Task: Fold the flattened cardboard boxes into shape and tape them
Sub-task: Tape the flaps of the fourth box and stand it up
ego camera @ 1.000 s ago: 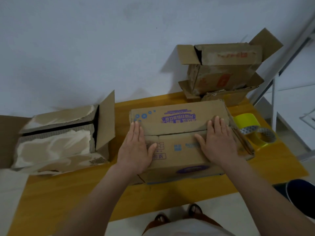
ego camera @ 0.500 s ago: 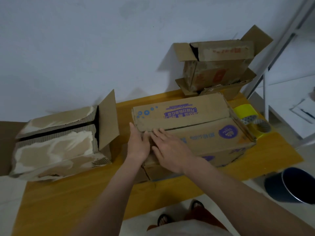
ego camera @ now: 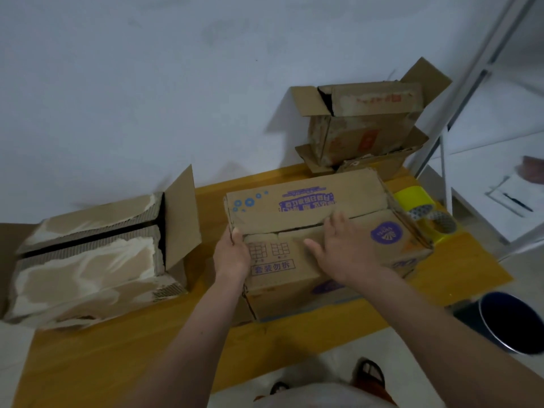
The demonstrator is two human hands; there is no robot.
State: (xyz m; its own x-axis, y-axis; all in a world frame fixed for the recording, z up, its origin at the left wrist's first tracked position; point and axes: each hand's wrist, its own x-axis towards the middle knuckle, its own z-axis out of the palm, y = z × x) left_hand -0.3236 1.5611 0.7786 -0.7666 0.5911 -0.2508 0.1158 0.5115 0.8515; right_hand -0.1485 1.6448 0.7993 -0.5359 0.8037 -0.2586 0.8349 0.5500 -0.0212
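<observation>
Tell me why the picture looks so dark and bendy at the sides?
Head view: the light is dim and flat, so the wall looks grey; soft shadows sit behind the stacked boxes. The wide lens bends the edges, so the torn box and bin look stretched and smeared, while the middle box stays sharper.

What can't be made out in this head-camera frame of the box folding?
- Left hand: fingers curl over the box corner, tips hidden.
- Tape roll: partly behind the box.
- Purple print on the flaps: too blurred to read.
- Bin: cut by the right edge.
- Box's top seam: taped or not, unclear.
</observation>
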